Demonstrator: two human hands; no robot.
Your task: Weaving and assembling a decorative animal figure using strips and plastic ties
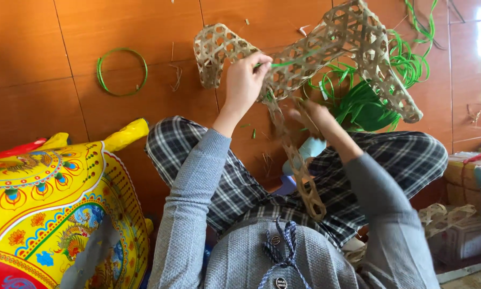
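— What's the left hand (245, 80) doing?

— It's curled shut, fingers pinching a thin green strip (288, 62) against the woven bamboo frame (353, 48), a pale, stiff lattice of flat splints with open hexagonal holes. The piece is held up in the air above the lap, its bent ends flaring towards the far side of the tiled floor (90, 32).

— And the right hand (312, 115)?

— It sits lower, under the lattice, fingers partly bent around a narrow woven band (299, 166) that hangs off the frame down to the lap. I can't tell how firmly it grips; the fingertips are blurred.

— What lies about?

— A loose bundle of glossy green plastic strips (369, 101) spreads on the floor behind the frame, near the right knee. A single green hoop (121, 71) lies flat well to the left, on smooth orange-brown tiles. Dry slivers of bamboo are scattered between. At the near left corner stands a rounded, shiny yellow object (53, 208) with bright painted ornaments. The person wears checked trousers (224, 176) and a grey knitted sweater (240, 257).
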